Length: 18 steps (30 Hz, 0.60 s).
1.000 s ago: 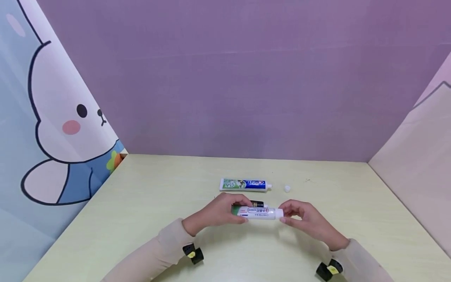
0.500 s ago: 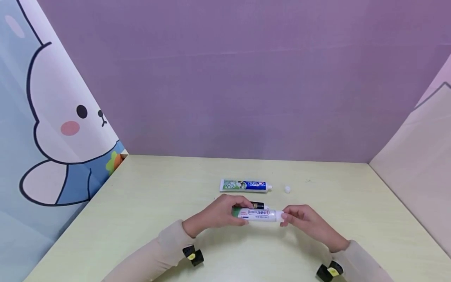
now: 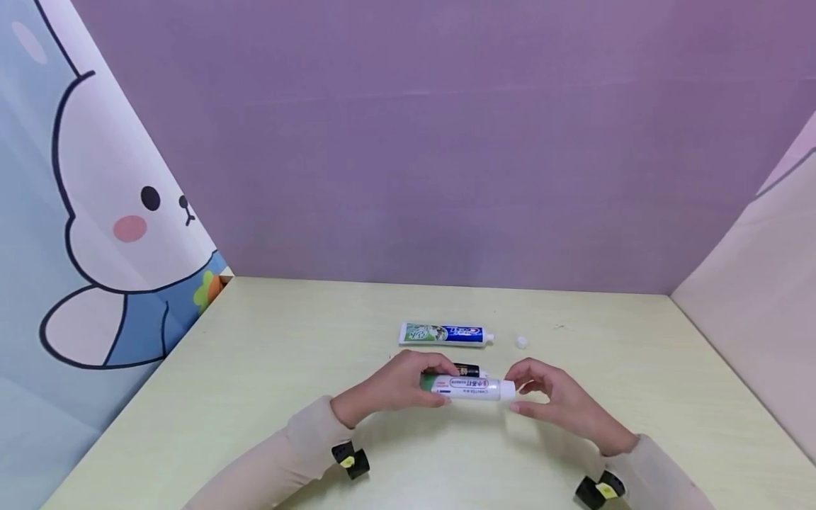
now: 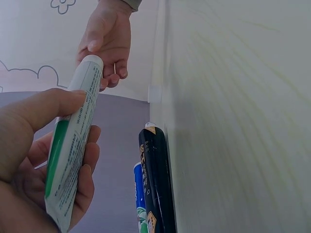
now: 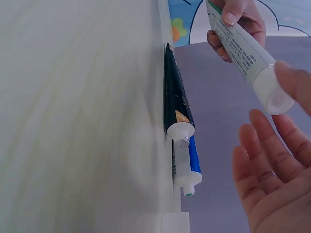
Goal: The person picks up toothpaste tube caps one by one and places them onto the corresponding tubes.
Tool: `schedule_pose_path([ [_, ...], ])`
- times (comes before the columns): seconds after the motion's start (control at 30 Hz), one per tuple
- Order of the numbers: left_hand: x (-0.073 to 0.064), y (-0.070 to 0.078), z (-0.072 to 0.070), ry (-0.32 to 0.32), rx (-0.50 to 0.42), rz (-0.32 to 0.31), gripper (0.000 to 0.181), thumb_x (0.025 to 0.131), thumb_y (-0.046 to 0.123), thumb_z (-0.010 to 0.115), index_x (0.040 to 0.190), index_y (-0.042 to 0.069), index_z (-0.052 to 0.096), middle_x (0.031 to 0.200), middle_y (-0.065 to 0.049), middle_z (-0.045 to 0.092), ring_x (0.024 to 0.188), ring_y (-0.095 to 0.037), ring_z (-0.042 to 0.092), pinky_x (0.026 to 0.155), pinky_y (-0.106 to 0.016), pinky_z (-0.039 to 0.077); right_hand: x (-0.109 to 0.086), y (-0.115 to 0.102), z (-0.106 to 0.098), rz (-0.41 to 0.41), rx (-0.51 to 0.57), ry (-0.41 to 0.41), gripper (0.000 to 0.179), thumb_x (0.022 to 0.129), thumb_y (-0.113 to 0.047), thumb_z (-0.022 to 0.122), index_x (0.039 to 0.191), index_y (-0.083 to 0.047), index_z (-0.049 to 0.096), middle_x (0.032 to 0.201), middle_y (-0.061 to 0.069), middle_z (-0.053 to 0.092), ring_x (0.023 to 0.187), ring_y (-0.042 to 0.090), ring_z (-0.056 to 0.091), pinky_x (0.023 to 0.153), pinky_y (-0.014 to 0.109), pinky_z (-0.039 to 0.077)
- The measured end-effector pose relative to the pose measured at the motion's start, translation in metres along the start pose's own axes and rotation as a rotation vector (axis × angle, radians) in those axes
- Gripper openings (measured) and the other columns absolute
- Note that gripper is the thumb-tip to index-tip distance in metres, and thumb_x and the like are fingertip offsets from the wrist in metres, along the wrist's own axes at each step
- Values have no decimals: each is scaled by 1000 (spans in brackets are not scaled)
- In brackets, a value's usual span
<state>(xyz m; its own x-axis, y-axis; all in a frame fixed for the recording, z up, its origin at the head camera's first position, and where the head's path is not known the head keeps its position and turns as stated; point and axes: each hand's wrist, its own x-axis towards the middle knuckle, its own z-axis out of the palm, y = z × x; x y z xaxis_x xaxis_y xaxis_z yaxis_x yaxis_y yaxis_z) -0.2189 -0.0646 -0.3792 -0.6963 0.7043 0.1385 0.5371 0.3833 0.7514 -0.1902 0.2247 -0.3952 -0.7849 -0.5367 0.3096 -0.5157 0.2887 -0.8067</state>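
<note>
My left hand (image 3: 408,382) grips a white and green toothpaste tube (image 3: 472,387) by its flat end, thumb on one face and fingers behind. The tube lies level above the table, its white cap (image 3: 507,390) on and pointing right. Around that cap my right hand (image 3: 556,398) is spread, the thumb (image 5: 293,80) right at its edge and the other fingers (image 5: 272,150) apart from it. Just behind the held tube lies a black toothpaste tube (image 4: 158,179), with an uncapped white nozzle (image 5: 182,142); in the head view it is partly hidden.
Farther back on the pale table (image 3: 306,319) lies a blue and green toothpaste tube (image 3: 443,335), its nozzle bare. A small white loose cap (image 3: 522,342) sits to its right. A purple panel (image 3: 446,177) stands behind the table, with printed panels at both sides.
Half a second ago my right fingers pinched the cap; now they have opened away from it, with the hand slightly turned. My left hand keeps its grip on the toothpaste tube.
</note>
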Motion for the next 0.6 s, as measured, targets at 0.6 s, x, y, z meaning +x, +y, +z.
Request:
schedule_pose_path([
  [0.6,-18,3,-1,-39,-7,20,34,78,10,77,109,13,65,101,3,67,85,-2,57,76,-19,47,-12,-20,18,80,-52,18,16,86,-7,68,100,-3,62,93,4,65,83,9,61,75,27,51],
])
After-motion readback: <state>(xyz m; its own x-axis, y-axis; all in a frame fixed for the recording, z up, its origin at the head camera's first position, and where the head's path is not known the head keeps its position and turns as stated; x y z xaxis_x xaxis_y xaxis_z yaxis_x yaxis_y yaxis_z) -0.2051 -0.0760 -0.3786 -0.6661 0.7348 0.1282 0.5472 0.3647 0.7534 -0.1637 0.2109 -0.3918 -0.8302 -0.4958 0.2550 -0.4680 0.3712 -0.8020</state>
